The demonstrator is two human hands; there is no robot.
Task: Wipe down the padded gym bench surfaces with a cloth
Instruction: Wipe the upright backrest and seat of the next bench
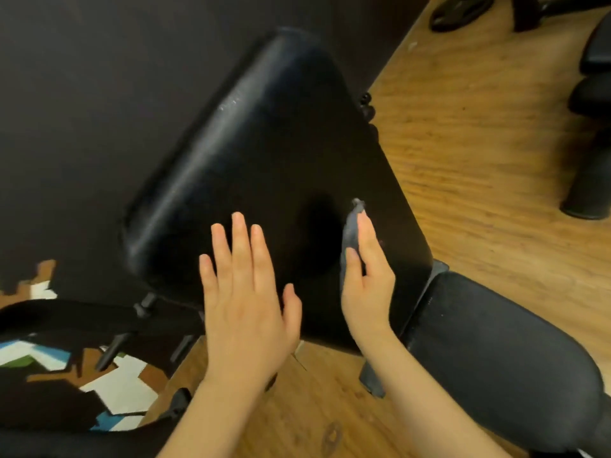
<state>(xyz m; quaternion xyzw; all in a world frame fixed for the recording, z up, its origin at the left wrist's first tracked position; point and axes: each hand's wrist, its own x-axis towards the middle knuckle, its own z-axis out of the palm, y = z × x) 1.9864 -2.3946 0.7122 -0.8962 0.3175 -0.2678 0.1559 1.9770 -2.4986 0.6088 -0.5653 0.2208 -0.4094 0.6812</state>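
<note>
My right hand (365, 276), right of the frame's centre, pinches a small dark grey cloth (351, 233) between the thumb and the straight fingers; the cloth is folded into a narrow strip and its tip stands out above my fingertips. It lies against the black padded vinyl backrest of the gym bench (264, 153), near the pad's right edge. My left hand (246, 292), at lower centre, is spread flat with the fingers straight, over the lower part of the same pad; I cannot tell if the palm really presses on it. The pad is glossy, with a pale streak along its left side in the upper middle. At lower right is the black padded seat cushion (502, 352), cut off by the frame edge. Most of the cloth is hidden behind my fingers, and the picture is a little blurred. Under everything is a wooden plank floor (463, 127).
</note>
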